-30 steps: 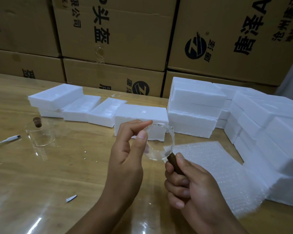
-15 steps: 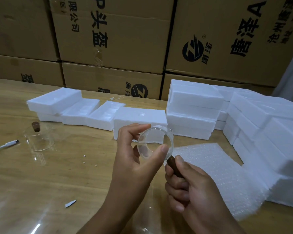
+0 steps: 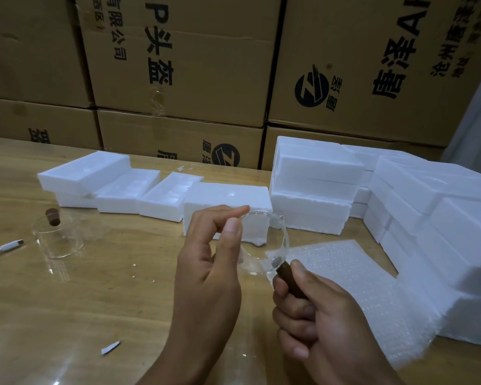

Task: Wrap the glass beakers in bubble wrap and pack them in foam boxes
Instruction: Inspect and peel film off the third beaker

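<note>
L hand (image 3: 206,262) thumb shifted, pinching round glass beaker (image 3: 265,245) rim

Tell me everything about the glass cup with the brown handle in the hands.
It is a clear round glass beaker with a small pouring spout on its rim and a dark brown, wooden-looking handle. Empty, it is held above the wooden table, tipped sideways. The right hand grips the handle; the left hand pinches the rim with thumb and forefinger.
</note>
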The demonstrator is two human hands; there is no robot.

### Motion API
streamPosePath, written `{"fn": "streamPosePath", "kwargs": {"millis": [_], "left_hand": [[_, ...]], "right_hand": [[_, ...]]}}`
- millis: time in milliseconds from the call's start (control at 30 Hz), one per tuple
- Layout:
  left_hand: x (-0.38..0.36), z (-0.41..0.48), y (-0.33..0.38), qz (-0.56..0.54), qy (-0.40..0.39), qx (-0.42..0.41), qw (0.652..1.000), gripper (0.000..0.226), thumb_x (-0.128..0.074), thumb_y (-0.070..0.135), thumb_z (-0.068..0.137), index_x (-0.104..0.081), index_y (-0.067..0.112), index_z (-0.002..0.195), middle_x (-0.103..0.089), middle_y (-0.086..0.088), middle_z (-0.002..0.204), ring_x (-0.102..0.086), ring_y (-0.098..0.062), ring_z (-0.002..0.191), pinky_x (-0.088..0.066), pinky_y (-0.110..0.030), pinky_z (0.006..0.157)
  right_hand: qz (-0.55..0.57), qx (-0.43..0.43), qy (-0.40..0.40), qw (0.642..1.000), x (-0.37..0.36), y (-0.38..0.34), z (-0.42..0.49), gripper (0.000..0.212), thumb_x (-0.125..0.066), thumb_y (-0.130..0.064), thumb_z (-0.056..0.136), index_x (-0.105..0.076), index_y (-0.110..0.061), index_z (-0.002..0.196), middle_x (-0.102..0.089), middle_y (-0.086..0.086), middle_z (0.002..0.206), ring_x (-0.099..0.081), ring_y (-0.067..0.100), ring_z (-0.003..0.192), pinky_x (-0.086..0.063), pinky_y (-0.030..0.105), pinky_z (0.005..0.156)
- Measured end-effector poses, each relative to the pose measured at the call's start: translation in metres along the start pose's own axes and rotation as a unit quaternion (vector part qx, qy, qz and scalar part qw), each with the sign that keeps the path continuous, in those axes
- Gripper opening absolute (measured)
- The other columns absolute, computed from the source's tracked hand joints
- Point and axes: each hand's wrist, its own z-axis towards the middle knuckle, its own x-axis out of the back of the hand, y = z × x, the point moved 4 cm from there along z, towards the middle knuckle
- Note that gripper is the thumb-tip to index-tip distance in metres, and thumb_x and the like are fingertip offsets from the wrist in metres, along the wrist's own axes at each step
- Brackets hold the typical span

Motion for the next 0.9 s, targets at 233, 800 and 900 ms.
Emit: {"fn": "streamPosePath", "kwargs": {"millis": [233,800,900], "left_hand": [[-0.0044,-0.0048,-0.0011,-0.024,-0.085,-0.03,0.996,0.036,-0.05,0.034,0.089,-0.062,0.039,0.123,-0.059,-0.002,0.121,-0.057,-0.024,0.113,-0.045,-0.022,0.087],[-0.0105,-0.009,0.0022,-0.004,-0.077,-0.043,0.996,0.051,-0.074,0.039,0.074,-0.055,0.049,0.12,-0.056,0.006,0.122,-0.057,-0.023,0.117,-0.049,-0.028,0.089],[-0.0096,-0.0088,0.0049,0.023,-0.037,-0.046,0.998,0.044,-0.074,0.047,0.071,-0.054,0.049,0.111,-0.056,0.021,0.112,-0.056,-0.003,0.113,-0.044,-0.011,0.084]], "right_hand": [[0.026,0.001,-0.005,1.0,0.0014,-0.0054,-0.0021,0.036,-0.051,-0.033,0.09,-0.056,-0.001,0.074,-0.02,-0.003,0.051,-0.018,0.006,0.035,-0.025,0.015,0.032],[0.003,0.034,-0.026,0.999,0.0009,-0.0069,-0.0025,0.036,-0.052,-0.036,0.088,-0.06,-0.007,0.067,-0.02,-0.002,0.052,-0.018,0.008,0.038,-0.027,0.017,0.033],[-0.029,0.038,-0.022,0.999,0.0021,-0.006,-0.0028,0.037,-0.053,-0.038,0.088,-0.061,-0.008,0.069,-0.023,-0.003,0.052,-0.019,0.008,0.038,-0.028,0.018,0.034]]}}
